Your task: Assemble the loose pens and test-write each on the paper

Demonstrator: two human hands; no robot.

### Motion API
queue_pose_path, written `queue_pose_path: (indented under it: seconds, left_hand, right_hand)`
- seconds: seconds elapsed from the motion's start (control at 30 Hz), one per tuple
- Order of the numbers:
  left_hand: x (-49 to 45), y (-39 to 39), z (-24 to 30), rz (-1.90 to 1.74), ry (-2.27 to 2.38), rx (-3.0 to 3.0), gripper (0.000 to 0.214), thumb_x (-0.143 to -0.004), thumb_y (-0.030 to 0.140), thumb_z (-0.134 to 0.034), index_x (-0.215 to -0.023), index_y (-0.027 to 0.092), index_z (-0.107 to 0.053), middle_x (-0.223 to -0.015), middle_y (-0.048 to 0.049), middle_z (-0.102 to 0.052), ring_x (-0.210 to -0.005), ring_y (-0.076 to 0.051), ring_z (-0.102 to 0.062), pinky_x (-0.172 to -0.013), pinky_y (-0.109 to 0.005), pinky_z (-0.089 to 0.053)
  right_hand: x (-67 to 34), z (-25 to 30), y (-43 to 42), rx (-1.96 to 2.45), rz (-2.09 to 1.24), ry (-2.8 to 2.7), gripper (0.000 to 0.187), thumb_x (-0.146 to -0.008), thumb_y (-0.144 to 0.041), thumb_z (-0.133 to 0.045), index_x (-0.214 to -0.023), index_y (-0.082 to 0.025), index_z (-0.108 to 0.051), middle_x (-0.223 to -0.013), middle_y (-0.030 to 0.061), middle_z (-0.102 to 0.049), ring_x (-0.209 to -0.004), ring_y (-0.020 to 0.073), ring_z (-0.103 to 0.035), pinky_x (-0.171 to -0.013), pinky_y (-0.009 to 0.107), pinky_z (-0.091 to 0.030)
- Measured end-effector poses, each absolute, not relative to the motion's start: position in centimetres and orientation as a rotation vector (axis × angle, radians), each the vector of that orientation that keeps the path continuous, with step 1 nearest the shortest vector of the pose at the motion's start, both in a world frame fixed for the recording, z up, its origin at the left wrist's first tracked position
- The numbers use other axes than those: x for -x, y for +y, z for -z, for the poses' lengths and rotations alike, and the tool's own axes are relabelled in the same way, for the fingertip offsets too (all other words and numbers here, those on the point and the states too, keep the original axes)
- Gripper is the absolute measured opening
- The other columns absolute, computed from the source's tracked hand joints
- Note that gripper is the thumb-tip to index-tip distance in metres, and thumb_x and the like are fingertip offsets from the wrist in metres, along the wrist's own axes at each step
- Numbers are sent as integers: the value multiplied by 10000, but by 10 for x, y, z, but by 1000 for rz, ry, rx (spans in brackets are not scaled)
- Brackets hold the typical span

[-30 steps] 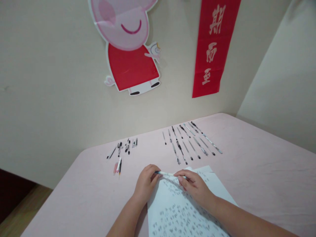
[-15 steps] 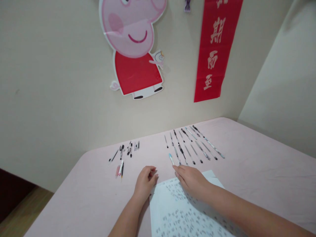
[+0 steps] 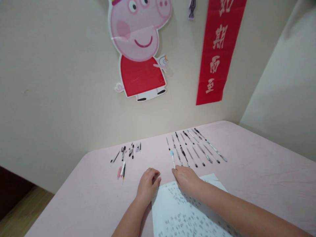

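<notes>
My right hand [image 3: 186,179] is closed on the lower end of a white pen with a light-blue tip [image 3: 173,158]. That pen lies at the left end of the front row of pens [image 3: 195,156]. Under my right wrist is a sheet of paper [image 3: 182,210] covered in small dark handwriting. My left hand [image 3: 148,186] rests at the sheet's upper left corner, its fingers loosely curled and apart from the thumb, with nothing seen between them.
A back row of pens [image 3: 185,138] lies near the wall. To the left sit black pen parts [image 3: 123,153] and a small group with a pink piece [image 3: 119,172], a white piece and a thin brush-like stick. A pink cloth [image 3: 81,197] covers the table.
The light-blue-tipped pen now stands a little straighter in line with the row, and my right hand has shifted slightly with it. My left hand keeps its pose. The camera has tilted up slightly.
</notes>
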State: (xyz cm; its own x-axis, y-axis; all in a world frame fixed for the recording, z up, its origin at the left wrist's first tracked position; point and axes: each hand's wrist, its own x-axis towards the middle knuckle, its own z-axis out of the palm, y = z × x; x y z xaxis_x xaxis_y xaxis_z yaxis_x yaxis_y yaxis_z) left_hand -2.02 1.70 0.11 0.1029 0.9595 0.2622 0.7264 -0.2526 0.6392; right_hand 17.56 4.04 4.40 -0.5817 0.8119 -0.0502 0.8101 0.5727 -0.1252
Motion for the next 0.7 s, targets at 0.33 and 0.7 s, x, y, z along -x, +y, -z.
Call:
queue_pose_path:
  seconds: [0.33,0.7]
  left_hand:
    - [20,16,-2,-909,1652,-2044,142,-740,129,-541,-849,181,-615,-863,-44,-597,-791,-174,-565,-733,-312,-446]
    - [21,16,-1,-914,1653,-2050,130,-739,139,-552,-843,178,-618,-851,-35,-591,-784,-163,-558,-733,-308,-445]
  right_hand:
    - [-177,-38,46,1530,-174,-2745,310,-745,-49,-526,-1038,-102,-612,-942,145,-629,-823,251,-621,-688,301,-419]
    - [-182,-37,42,1544,-178,-2710,268,-834,-88,-441,-1042,-138,-604,-940,132,-615,-819,241,-608,-669,295,-397]
